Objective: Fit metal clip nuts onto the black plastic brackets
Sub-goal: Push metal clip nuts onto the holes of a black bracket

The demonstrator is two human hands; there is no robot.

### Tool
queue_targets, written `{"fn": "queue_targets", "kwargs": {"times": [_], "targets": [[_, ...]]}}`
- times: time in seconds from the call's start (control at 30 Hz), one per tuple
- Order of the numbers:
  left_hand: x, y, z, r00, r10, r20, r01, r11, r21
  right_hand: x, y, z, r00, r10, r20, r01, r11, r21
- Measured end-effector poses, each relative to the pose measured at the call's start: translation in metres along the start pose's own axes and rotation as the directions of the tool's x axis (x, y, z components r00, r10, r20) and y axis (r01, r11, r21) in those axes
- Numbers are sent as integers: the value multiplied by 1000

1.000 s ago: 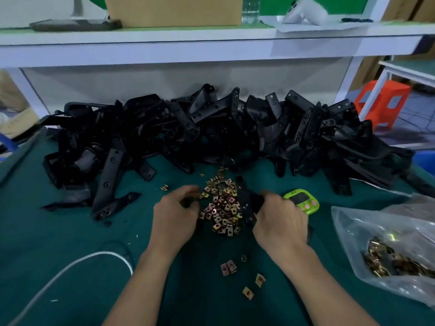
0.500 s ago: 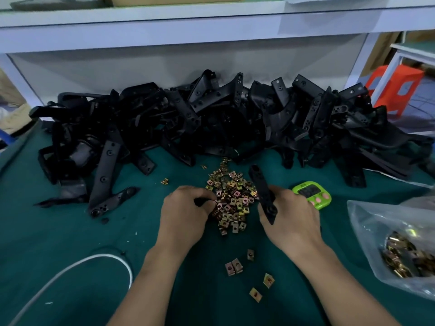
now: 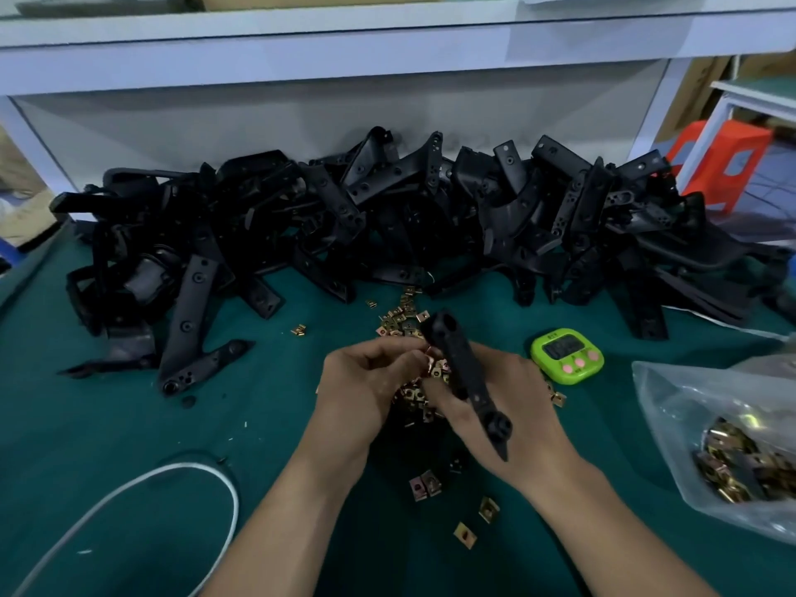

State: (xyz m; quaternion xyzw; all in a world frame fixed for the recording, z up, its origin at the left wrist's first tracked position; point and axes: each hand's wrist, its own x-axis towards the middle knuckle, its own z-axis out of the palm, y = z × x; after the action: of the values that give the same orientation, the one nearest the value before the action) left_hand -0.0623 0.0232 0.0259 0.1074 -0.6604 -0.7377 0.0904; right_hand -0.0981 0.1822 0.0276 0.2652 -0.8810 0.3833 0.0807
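Fingers (image 3: 398, 350) of the left hand (image 3: 362, 394) are curled together, thumb and forefinger pinching a single clip nut (image 3: 429, 354) right at the left edge of the black bracket (image 3: 463, 381); whether nut and bracket touch cannot be told. Right hand (image 3: 521, 411) has its fingers wrapped round that bracket's middle, holding it tilted above the heap of loose clip nuts (image 3: 402, 318) on the green worktop (image 3: 129, 424). Behind lies the pile of brackets (image 3: 387, 217); a green timer (image 3: 566, 355) and a bag of nuts (image 3: 689, 402) sit to the right.
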Motion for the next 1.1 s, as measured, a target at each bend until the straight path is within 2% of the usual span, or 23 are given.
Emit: {"fn": "queue_targets", "kwargs": {"times": [0.1,0.17,0.23,0.27,0.4,0.57,0.83,0.9,1.0,1.1], "targets": [[-1,2,6,999,21,-50,-18,998,54,1,1,4,999,-41,-32,42,999,21],[4,1,-2,981,106,-160,-58,958,281,2,6,4,996,-11,-93,12,1000,11],[7,3,-18,956,206,-208,-68,849,524,2,13,3,989,46,-138,-52,998,-35],[8,3,-25,959,211,-190,-60,803,592,2,16,3,986,71,-150,-83,994,-71],[8,-2,-31,997,73,-3,-49,707,705,2,21,5,992,87,-87,-103,975,-198],[12,-9,-28,996,87,-16,-50,698,714,2,20,2,993,24,116,8,964,-267],[9,-12,-26,978,207,-14,-113,589,800,6,18,-5,970,126,208,-82,975,-208],[6,-11,-23,965,263,-18,-137,559,818,6,19,-3,971,132,201,-83,968,-237],[0,-6,-11,933,359,2,-229,592,773,4,22,1,981,155,117,-119,957,-264],[-3,-8,0,948,298,115,-273,571,774,3,24,2,982,189,28,-176,953,-247]]}}
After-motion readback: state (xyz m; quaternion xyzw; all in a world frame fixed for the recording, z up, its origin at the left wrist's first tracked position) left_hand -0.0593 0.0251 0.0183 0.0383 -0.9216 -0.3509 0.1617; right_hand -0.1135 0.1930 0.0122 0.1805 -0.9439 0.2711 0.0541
